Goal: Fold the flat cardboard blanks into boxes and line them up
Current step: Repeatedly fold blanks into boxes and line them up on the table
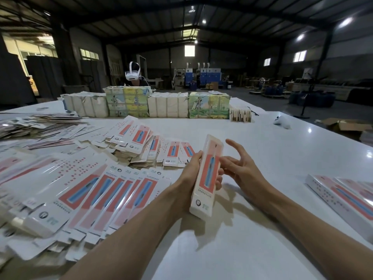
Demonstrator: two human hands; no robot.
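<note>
Head view: the left hand grips a slim folded box above the worktop. The right hand hovers just beside it, fingers loose and spread. The card looks light, glossy and easily dented, so hold it by the long edges.

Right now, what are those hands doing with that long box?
A person is folding flat cardboard into boxes. The left hand grips one folded box, held above the white table, while the right hand is open beside it, fingers spread. Lots of flat blanks lie heaped on the left, and finished boxes lie side by side at the right edge.
</note>
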